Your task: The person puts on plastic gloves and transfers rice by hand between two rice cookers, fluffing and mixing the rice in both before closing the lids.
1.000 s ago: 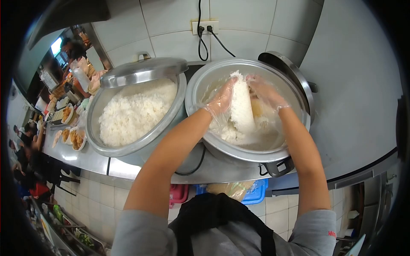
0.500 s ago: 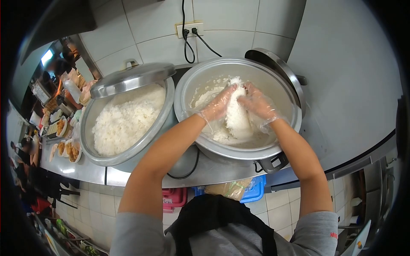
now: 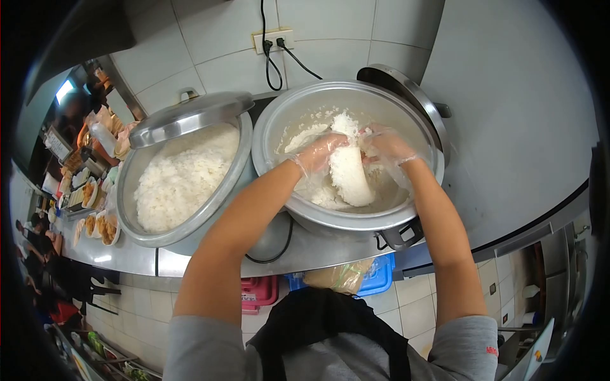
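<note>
A large round metal pot (image 3: 270, 105) stands in front of me with white rice against its inner wall and bottom. Inside it, my left hand (image 3: 322, 152), in a clear plastic glove, is closed on the left side of a long slab of packed rice (image 3: 349, 176). My right hand (image 3: 386, 147), gloved too, is at the slab's upper right side, its fingers curved and partly hidden. To the left, a second pot (image 3: 149, 239) is filled with loose rice (image 3: 184, 181), its metal lid (image 3: 190, 119) resting tilted over the back.
Another lid (image 3: 406, 92) leans behind the right pot. Two cords run from a wall outlet (image 3: 273, 41). Fried food in trays (image 3: 108, 228) lies on the metal counter (image 3: 136, 254) at left. Blue (image 3: 379, 276) and pink containers (image 3: 259, 291) are below. People are at far left.
The upper part of the rice slab has tipped slightly, and both hands sit a little lower on it. My right hand has opened slightly away from it. The whole view has shifted a little.
</note>
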The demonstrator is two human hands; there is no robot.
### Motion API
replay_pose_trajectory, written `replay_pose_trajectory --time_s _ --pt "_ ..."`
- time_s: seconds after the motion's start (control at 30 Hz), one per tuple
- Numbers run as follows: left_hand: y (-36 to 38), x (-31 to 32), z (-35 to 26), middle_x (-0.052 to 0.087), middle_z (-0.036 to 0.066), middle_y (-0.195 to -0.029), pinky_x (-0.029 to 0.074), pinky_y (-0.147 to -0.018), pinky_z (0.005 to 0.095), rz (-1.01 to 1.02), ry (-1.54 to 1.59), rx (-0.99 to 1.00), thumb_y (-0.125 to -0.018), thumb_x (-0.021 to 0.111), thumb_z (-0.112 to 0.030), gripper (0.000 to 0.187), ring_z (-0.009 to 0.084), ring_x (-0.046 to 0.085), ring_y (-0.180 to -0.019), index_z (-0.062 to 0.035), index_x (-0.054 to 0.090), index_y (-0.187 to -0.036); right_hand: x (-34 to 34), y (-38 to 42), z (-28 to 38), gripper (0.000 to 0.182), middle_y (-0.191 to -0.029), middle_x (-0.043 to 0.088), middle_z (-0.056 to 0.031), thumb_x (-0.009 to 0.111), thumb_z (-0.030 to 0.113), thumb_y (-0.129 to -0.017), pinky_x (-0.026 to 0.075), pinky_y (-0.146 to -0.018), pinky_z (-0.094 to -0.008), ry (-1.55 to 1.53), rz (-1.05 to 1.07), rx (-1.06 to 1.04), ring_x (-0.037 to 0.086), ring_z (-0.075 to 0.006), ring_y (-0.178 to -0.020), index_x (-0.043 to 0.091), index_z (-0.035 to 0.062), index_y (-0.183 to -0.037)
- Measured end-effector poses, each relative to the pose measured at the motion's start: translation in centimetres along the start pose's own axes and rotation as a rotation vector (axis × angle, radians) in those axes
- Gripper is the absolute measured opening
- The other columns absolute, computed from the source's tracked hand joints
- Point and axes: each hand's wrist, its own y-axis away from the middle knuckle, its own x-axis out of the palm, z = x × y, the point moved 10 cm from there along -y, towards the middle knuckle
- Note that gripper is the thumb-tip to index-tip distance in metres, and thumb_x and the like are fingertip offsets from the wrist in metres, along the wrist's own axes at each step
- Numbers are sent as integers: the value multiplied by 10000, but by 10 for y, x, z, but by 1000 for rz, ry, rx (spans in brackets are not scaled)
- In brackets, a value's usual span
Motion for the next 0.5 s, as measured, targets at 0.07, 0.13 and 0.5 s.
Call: replay_pose_trajectory --time_s 0.07,0.13,0.5 --pt "19 21 -20 481 64 -1011 408 -840 309 20 -270 123 -809 537 -193 312 179 476 -962 -48 475 -1078 9 5 2 461 -1015 533 -138 703 208 -681 502 -656 -345 234 94 -92 544 -256 -906 522 25 -1062" --pt "29 39 -39 486 52 -951 421 -796 302 35 -538 248 -800 536 -198 305 160 485 -903 -51 482 -1061 26 20 33 542 -1016 533 -164 730 231 -647 499 -677 -343 465 197 -185 548 -268 -910 497 6 -1082" --pt "44 32 -32 460 36 -719 327 -457 215 -207 -486 -268 -660 620 -201 507 70 406 -552 45 412 -1052 26 25 27 827 -1155 473 -264 718 286 -592 405 -859 -317 299 9 199 501 -322 -1036 331 -61 -1236"
